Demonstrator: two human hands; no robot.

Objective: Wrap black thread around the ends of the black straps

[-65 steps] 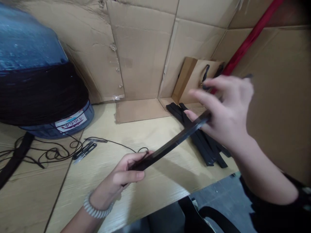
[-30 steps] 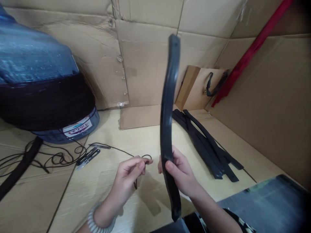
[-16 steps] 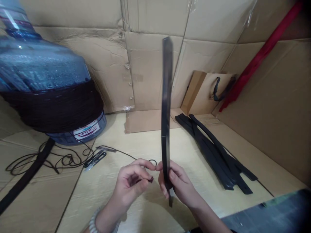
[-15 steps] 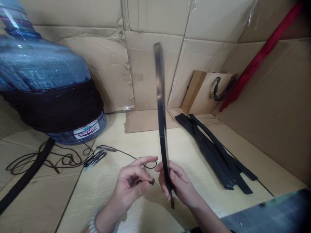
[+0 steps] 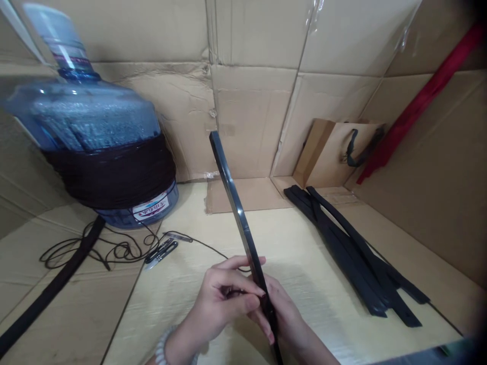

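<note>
A long, slightly curved, glossy black strip [image 5: 236,208] stands tilted to the left in front of me. My right hand [image 5: 287,306] is closed around its lower part, fingers partly hidden behind it. Thumb and forefinger of my left hand [image 5: 224,291] are pinched together against the strip's near side, just by the right hand. A thin dark cord [image 5: 207,246] runs from the left across the table to my left hand, which pinches its end; that end is mostly hidden by the fingers.
At the left stands a big blue water bottle [image 5: 91,111] wrapped in dark cord, with loose loops [image 5: 117,251] below. Small snips [image 5: 162,253] lie nearby. Several black strips [image 5: 350,253] lie at right, before a paper bag [image 5: 338,152]. Cardboard walls [image 5: 251,116] enclose the table.
The strip's top has swung left and lower. My left hand has moved right, bringing the pinched cord end from beside the strip up against it. The whole view has shifted slightly.
</note>
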